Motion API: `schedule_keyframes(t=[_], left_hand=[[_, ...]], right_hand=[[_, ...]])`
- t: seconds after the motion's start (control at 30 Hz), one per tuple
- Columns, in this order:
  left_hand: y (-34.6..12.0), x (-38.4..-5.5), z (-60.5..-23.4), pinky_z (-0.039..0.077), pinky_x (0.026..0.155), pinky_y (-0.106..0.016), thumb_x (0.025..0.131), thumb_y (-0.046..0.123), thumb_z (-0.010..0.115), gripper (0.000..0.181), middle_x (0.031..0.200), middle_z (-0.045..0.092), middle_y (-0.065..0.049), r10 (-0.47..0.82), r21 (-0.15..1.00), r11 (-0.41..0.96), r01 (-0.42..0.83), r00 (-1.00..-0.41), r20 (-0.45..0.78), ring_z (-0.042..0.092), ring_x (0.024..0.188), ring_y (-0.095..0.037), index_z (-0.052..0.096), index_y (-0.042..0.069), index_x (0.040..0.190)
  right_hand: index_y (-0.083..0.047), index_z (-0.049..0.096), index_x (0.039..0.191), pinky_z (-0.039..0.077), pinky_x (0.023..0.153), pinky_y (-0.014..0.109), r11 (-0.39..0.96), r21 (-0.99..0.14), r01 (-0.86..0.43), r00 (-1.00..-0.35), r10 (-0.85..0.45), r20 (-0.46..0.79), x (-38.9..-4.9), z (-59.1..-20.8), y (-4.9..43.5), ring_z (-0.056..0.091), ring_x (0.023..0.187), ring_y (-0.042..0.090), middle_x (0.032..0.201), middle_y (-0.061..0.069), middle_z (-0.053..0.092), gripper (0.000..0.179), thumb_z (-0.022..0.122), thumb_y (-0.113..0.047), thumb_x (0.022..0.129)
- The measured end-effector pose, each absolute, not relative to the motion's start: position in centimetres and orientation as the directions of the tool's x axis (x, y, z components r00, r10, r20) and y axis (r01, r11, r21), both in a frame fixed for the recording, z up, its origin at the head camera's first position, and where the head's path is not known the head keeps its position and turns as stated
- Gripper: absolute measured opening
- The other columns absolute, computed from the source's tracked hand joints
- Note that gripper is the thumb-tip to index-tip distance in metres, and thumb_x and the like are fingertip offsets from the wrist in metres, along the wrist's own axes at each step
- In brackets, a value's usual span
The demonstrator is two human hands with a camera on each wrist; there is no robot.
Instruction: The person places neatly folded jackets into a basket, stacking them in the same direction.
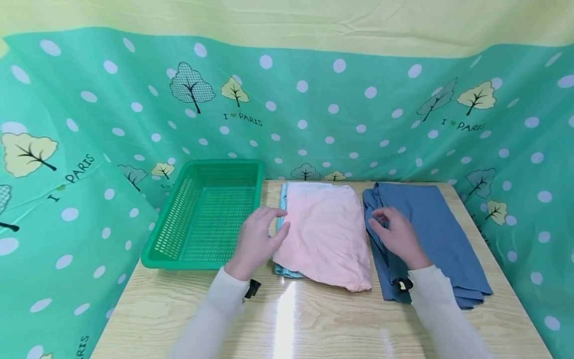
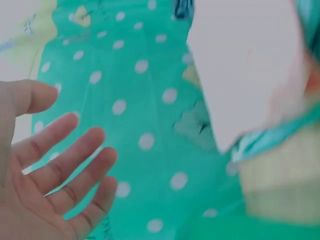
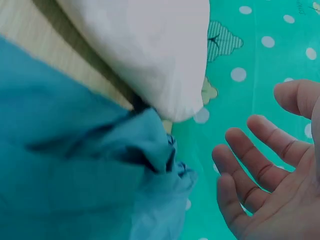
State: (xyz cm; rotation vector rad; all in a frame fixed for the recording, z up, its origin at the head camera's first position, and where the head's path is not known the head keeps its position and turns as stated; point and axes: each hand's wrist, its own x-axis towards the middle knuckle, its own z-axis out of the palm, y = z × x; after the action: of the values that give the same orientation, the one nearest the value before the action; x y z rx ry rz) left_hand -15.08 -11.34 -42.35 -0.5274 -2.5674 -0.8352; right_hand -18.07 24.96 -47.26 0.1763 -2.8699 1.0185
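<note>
Folded pink cloth (image 1: 325,232) on the table (image 1: 287,319) between relaxed, empty left hand (image 1: 257,239) and right hand (image 1: 396,234); green basket (image 1: 204,214) unfilled, so packing seems unstarted.

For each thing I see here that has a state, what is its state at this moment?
green basket: upright on the table, nothing inside.
pink cloth: folded, lying on a light blue cloth.
light blue cloth: folded, mostly covered, only edges show.
blue cloth: folded, flat on the table.
left hand: open, at the pink cloth's left edge.
right hand: open, over the blue cloth's left edge.
</note>
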Motion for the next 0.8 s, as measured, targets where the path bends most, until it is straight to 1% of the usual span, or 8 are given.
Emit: schedule_keyframes(t=[0.07,0.2,0.3,0.37,0.47,0.6,0.7,0.8], left_hand=[[-10.5,-14.7,-43.3,0.058,0.09,-0.041,0.096,0.024,0.07,0.019,0.108,0.076,-0.003,0.212,0.511,0.719,0.471,-0.849,0.485,0.07,0.104,-0.022,0.075,0.012,0.11],[-9.3,-14.2,-45.8,0.058,0.081,-0.036,0.094,0.019,0.072,0.012,0.101,0.075,-0.003,0.149,0.592,0.67,0.447,-0.863,0.483,0.07,0.095,-0.02,0.075,0.012,0.103],[-8.7,-14.1,-47.8,0.058,0.08,-0.035,0.093,0.017,0.072,0.011,0.1,0.074,-0.004,0.097,0.654,0.652,0.383,-0.898,0.43,0.069,0.093,-0.02,0.075,0.01,0.102],[-8.5,-14.1,-49.0,0.057,0.082,-0.035,0.092,0.017,0.072,0.014,0.102,0.073,-0.005,0.056,0.693,0.648,0.316,-0.927,0.371,0.067,0.093,-0.021,0.074,0.009,0.103],[-8.4,-14.2,-50.4,0.053,0.083,-0.039,0.092,0.018,0.072,0.023,0.109,0.068,-0.009,-0.017,0.727,0.659,0.192,-0.963,0.27,0.062,0.095,-0.024,0.072,0.007,0.112],[-8.5,-14.7,-51.7,0.053,0.089,-0.045,0.092,0.021,0.072,0.04,0.124,0.059,-0.016,-0.1,0.744,0.666,0.046,-0.983,0.151,0.059,0.107,-0.03,0.064,0.007,0.129],[-8.7,-15.1,-52.3,0.053,0.097,-0.05,0.094,0.023,0.071,0.051,0.134,0.053,-0.018,-0.125,0.759,0.651,-0.025,-0.989,0.075,0.058,0.118,-0.035,0.056,0.007,0.14],[-8.8,-15.6,-52.6,0.053,0.097,-0.052,0.095,0.025,0.07,0.058,0.135,0.052,-0.019,-0.132,0.77,0.635,-0.06,-0.991,0.032,0.058,0.12,-0.037,0.05,0.007,0.146]], right_hand=[[-0.002,0.064,0.128,0.051,0.078,0.044,0.755,-0.642,-0.137,-0.989,-0.075,0.124,-17.8,-47.5,24.5,0.061,0.101,0.031,0.118,0.018,0.064,0.036,0.058,-0.028,0.105],[-0.001,0.062,0.129,0.051,0.077,0.04,0.726,-0.677,-0.126,-0.99,-0.051,0.129,-17.6,-48.0,23.8,0.063,0.099,0.03,0.115,0.018,0.066,0.034,0.059,-0.024,0.104],[-0.002,0.059,0.132,0.051,0.077,0.039,0.713,-0.696,-0.09,-0.993,-0.011,0.116,-17.5,-48.6,23.3,0.062,0.099,0.03,0.114,0.018,0.066,0.035,0.058,-0.022,0.103],[-0.001,0.058,0.133,0.052,0.078,0.04,0.706,-0.706,-0.057,-0.995,0.02,0.101,-17.4,-48.9,23.1,0.062,0.101,0.031,0.115,0.018,0.066,0.036,0.058,-0.021,0.103],[0.001,0.055,0.135,0.052,0.08,0.042,0.701,-0.713,-0.012,-0.996,0.056,0.073,-17.2,-49.6,22.8,0.062,0.103,0.032,0.117,0.019,0.065,0.04,0.058,-0.022,0.102],[0.002,0.052,0.139,0.052,0.083,0.043,0.695,-0.718,0.042,-0.997,0.074,0.014,-17.0,-50.3,22.4,0.061,0.105,0.033,0.123,0.02,0.062,0.045,0.057,-0.024,0.102],[0.002,0.047,0.143,0.051,0.086,0.045,0.695,-0.715,0.081,-0.996,0.081,-0.034,-16.9,-50.6,22.2,0.059,0.108,0.033,0.13,0.021,0.058,0.05,0.056,-0.026,0.102],[0.003,0.041,0.148,0.051,0.09,0.049,0.694,-0.712,0.11,-0.994,0.08,-0.075,-16.8,-50.6,21.9,0.056,0.113,0.036,0.137,0.025,0.053,0.056,0.053,-0.028,0.103]])
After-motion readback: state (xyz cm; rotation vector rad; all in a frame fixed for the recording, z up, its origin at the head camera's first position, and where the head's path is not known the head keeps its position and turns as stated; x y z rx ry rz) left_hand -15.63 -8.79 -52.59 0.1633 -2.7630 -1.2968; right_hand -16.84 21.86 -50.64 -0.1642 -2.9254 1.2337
